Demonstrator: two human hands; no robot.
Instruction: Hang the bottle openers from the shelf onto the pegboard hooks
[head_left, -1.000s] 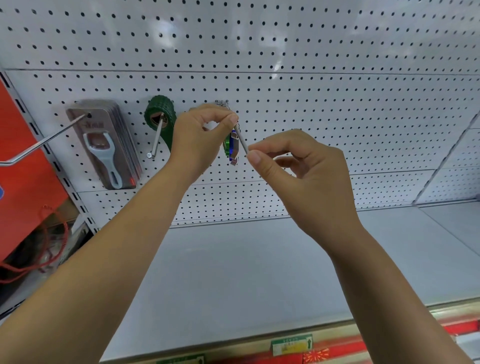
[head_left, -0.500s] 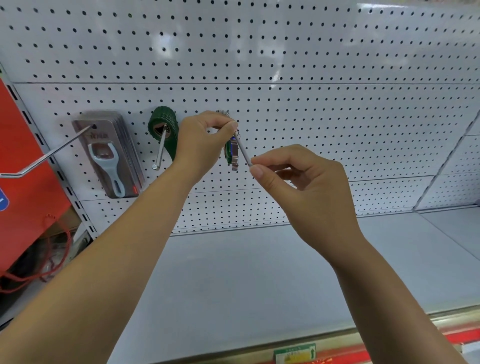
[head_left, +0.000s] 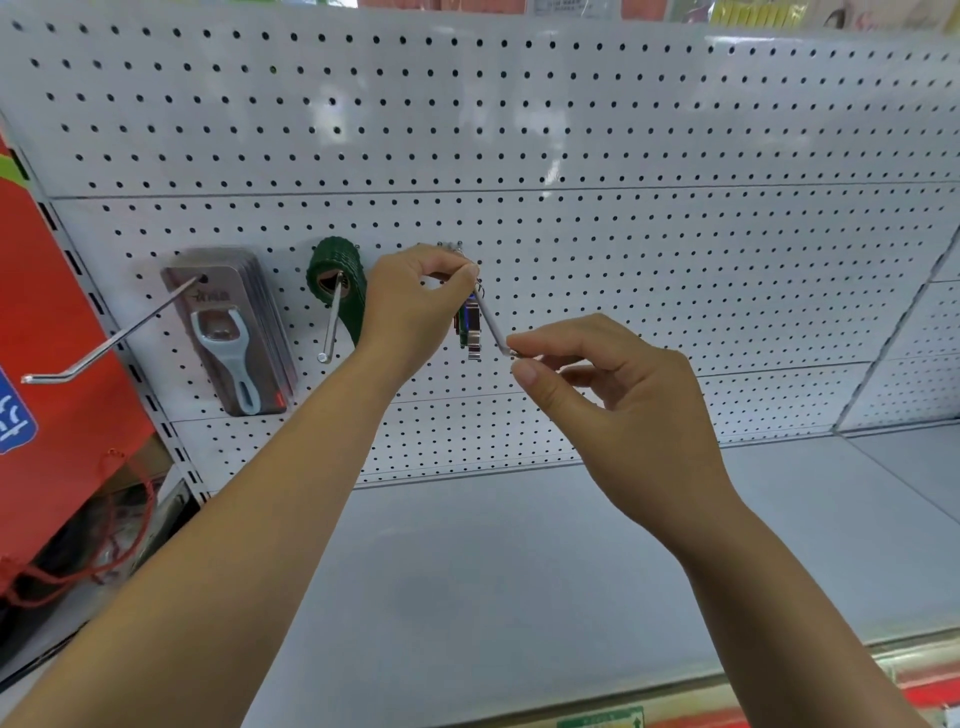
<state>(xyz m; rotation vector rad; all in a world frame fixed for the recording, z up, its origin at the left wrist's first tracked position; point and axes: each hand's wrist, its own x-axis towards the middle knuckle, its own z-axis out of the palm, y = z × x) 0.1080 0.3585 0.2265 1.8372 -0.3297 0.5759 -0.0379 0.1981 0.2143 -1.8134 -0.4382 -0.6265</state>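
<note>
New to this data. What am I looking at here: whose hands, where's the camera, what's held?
One picture, from a camera worn on a person's head, looking forward and down at a shop pegboard. No machine, just two bare hands. The left hand pinches a small bottle opener up at a metal hook. The right hand pinches that hook's front tip. Further left hang a green opener and carded openers, each on its own hook. The grey shelf below looks bare.
</note>
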